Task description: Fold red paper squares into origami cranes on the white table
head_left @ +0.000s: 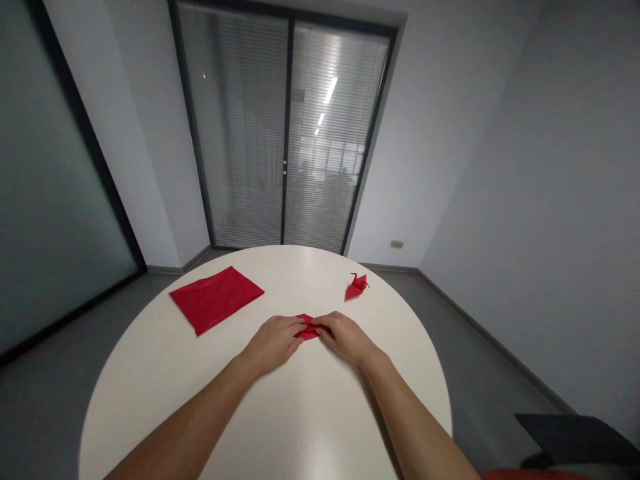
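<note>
A small folded piece of red paper (307, 328) lies on the round white table (280, 413), mostly covered by both hands. My left hand (273, 342) presses on its left side with fingers curled over the paper. My right hand (345, 337) pinches its right side, fingertips meeting the left hand's. A finished red paper crane (357, 286) stands farther back to the right, apart from both hands. A stack of flat red paper sheets (216, 298) lies at the left back of the table.
The table's curved edge runs close behind the crane. Beyond it are grey floor, a glass door with blinds (285, 133) and white walls. A dark object (575, 437) sits at the lower right, off the table.
</note>
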Motion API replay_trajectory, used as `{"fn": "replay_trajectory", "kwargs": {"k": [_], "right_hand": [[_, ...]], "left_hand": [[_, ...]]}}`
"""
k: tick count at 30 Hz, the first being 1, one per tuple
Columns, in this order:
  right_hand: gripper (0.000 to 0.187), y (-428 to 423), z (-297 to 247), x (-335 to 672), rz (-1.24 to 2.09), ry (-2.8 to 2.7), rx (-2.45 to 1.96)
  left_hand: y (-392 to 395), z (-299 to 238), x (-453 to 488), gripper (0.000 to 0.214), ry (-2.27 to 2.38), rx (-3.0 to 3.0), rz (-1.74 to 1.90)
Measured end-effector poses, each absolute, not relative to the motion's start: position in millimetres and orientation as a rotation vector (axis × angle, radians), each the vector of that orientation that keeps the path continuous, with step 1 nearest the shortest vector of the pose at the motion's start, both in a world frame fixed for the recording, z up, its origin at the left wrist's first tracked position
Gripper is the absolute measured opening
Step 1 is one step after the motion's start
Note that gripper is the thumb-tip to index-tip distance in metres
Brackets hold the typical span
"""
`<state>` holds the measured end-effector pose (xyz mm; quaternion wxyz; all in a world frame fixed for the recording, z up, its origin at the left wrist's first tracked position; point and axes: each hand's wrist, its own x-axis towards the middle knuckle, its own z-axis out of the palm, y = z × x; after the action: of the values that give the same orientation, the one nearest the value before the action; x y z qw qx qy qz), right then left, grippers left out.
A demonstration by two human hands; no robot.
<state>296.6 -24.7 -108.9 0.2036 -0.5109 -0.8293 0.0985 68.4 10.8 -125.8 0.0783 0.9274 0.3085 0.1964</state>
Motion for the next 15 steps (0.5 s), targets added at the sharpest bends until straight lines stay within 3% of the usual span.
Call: {"fn": "replay_trajectory", "kwargs": {"k": [4, 15], "right_hand": [[0.046, -23.3, -111.2, 298.1, 0.277, -2.312, -1.46], [0.04, -21.1, -116.0, 303.3, 0.375, -2.192, -1.433]], "left_hand": [[12.7, -129.1, 67.9, 0.036, 0.928, 2.789, 0.594], [13.2, -135.1, 66.4, 0.038, 0.936, 2.776, 0.617]]}}
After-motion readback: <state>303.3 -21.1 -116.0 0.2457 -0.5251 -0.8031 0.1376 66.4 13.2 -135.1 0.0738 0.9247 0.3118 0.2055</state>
